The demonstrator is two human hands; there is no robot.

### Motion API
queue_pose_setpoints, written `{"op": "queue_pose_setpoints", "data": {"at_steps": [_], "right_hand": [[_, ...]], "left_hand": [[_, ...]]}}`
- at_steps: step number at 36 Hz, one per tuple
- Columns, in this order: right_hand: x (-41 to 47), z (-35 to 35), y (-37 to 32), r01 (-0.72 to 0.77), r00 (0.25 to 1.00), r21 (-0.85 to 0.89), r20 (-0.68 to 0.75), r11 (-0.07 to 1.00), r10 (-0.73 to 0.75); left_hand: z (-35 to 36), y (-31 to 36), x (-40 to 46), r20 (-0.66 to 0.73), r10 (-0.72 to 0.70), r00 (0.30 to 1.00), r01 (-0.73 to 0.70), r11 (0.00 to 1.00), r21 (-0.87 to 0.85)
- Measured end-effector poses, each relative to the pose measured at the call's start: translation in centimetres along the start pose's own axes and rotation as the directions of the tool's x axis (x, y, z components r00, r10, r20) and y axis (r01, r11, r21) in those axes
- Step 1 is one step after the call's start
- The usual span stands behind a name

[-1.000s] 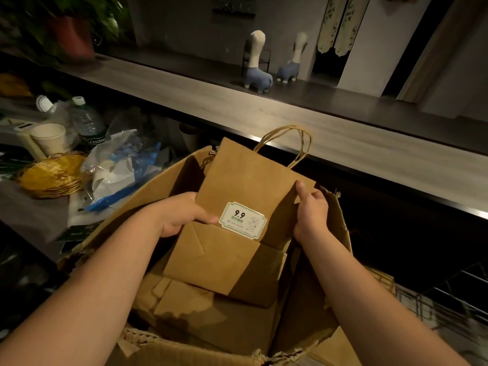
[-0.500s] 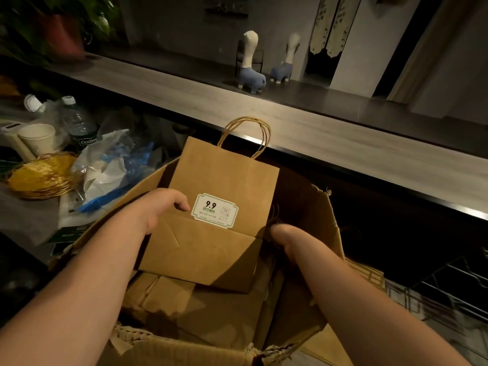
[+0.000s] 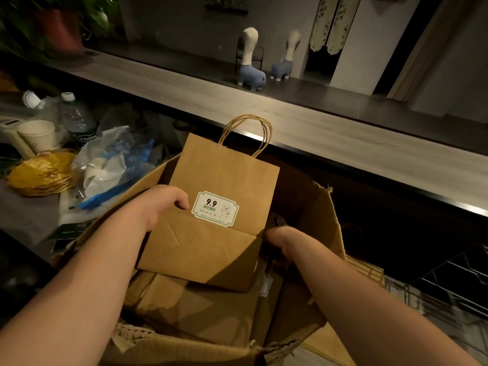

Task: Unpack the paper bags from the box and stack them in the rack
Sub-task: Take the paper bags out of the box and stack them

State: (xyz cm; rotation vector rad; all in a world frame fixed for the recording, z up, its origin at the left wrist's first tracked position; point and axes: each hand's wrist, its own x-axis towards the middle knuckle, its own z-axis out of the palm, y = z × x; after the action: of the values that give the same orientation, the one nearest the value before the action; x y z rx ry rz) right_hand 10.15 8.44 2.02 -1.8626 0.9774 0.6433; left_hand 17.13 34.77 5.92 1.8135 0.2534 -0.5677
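Observation:
A flat brown paper bag with twisted handles and a white "9.9" sticker is held upright over the open cardboard box. My left hand grips the bag's left edge. My right hand reaches down into the box at the bag's lower right corner; its fingers are hidden among the bags, so what it grips cannot be made out. More folded brown bags lie stacked inside the box. A dark wire rack stands low at the right.
A long wooden counter runs behind the box with two blue-and-white animal figures. At the left lie a gold wire basket, a paper cup, a water bottle and crumpled plastic wrap.
My right hand let go of the bag's right edge and dropped down into the box. The bag, held by my left hand, shifted left and stands more upright.

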Motion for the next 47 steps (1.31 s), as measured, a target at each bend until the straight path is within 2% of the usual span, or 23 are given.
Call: {"op": "queue_pose_setpoints", "data": {"at_steps": [6, 9, 12, 17, 20, 23, 28, 32, 37, 43, 47], "right_hand": [[0.7, 0.8, 0.2, 0.048, 0.999, 0.026, -0.027, 0.998, -0.048], [0.5, 0.9, -0.1, 0.08, 0.996, 0.146, 0.03, 0.986, -0.085], [0.2, 0.4, -0.4, 0.186, 0.98, 0.281, 0.02, 0.942, -0.199], [-2.3, -1.9, -1.6, 0.451, 0.888, 0.284, -0.048, 0.846, -0.458], [-4.8, -3.3, -2.0, 0.553, 0.821, 0.303, -0.044, 0.776, -0.569], [-6.7, -4.6, -1.7, 0.634, 0.755, 0.359, -0.095, 0.685, -0.649], [-6.9, -5.4, -0.5, 0.697, 0.717, 0.34, -0.305, 0.632, -0.627], [-7.2, -6.5, 0.3, 0.716, 0.698, 0.412, -0.404, 0.563, -0.591], [-8.5, -9.3, 0.7, 0.777, 0.63, 0.455, -0.56, 0.436, -0.538], [-10.4, -12.5, 0.3, 0.817, 0.573, 0.486, -0.627, 0.311, -0.527], [-11.0, -12.8, 0.2, 0.829, 0.554, 0.472, -0.617, 0.301, -0.558]], "left_hand": [[0.7, 0.9, -1.4, -0.018, 0.057, 0.998, -0.056, 0.998, 0.017], [0.7, 1.1, -1.3, -0.023, 0.058, 0.998, -0.058, 0.998, 0.01], [0.4, 1.2, -1.3, -0.008, 0.041, 0.999, -0.042, 0.997, -0.068], [0.7, 1.8, -2.2, 0.062, 0.032, 0.998, -0.018, 0.978, -0.209], [0.8, 1.9, -2.4, 0.115, 0.073, 0.991, -0.042, 0.966, -0.256], [0.9, 1.8, -2.3, 0.112, 0.12, 0.986, -0.084, 0.956, -0.281], [1.3, 1.8, -2.5, 0.021, 0.175, 0.984, -0.167, 0.963, -0.209], [1.4, 1.8, -2.7, -0.011, 0.166, 0.986, -0.166, 0.974, -0.155], [1.1, 1.8, -3.2, -0.056, 0.157, 0.986, -0.163, 0.979, -0.12], [0.9, 2.2, -3.6, -0.287, 0.155, 0.945, -0.209, 0.963, -0.169], [1.5, 2.9, -4.5, -0.395, 0.245, 0.886, -0.309, 0.945, -0.108]]}}
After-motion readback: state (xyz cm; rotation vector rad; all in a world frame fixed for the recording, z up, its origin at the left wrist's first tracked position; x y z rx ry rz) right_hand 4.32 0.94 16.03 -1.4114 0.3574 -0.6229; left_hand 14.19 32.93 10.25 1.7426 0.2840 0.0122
